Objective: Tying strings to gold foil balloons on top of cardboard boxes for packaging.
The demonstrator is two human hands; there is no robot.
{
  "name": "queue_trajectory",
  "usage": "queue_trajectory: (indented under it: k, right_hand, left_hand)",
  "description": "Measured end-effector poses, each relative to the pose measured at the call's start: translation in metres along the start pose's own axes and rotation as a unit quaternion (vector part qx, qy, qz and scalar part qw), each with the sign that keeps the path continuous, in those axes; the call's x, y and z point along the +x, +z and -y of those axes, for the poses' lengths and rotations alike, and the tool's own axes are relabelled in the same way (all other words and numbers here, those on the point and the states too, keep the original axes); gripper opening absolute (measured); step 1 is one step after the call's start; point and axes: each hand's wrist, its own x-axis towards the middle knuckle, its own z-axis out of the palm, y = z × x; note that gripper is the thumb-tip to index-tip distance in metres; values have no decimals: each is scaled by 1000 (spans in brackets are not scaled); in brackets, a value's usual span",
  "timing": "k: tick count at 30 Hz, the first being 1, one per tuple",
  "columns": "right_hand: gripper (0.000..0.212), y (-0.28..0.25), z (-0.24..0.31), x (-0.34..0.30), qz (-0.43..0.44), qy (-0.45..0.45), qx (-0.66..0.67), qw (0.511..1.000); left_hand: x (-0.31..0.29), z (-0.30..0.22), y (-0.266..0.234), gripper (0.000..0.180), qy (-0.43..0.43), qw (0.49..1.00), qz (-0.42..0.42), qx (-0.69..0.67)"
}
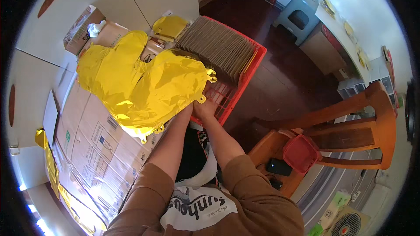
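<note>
A large yellow-gold foil balloon point(144, 76), flat and wrinkled with small tabs on its edge, lies over a taped cardboard box and reaches toward a red plastic crate point(229, 109). Both my forearms come together at the balloon's near right edge. My left hand point(189, 107) goes under the foil, and its fingers are hidden. Right beside it, my right hand point(204, 108) is over the crate's near corner; its fingers are mostly covered, so its grip cannot be made out. Packed upright in the crate is a row of brown cardboard sheets point(216, 46).
The big cardboard box point(94, 135) stands on my left. Another folded yellow foil piece point(169, 27) lies behind the balloon. At right is a wooden chair point(350, 135) holding a red plastic container point(301, 154) and a black phone point(279, 167). A grey-blue stool point(298, 13) stands farther back.
</note>
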Motion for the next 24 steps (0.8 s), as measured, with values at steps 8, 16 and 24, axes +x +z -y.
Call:
queue_trajectory:
  k: [8, 16, 24]
  right_hand:
    - [92, 78, -31, 47, 62, -72, 340, 935]
    - [87, 15, -8, 26, 5, -20, 322, 946]
    - [94, -33, 43, 24, -22, 79, 306, 948]
  left_hand:
    - [-2, -12, -8, 44, 41, 998, -43, 7]
    - [-3, 9, 4, 47, 11, 999, 35, -37]
    - [2, -3, -1, 51, 13, 998, 40, -48]
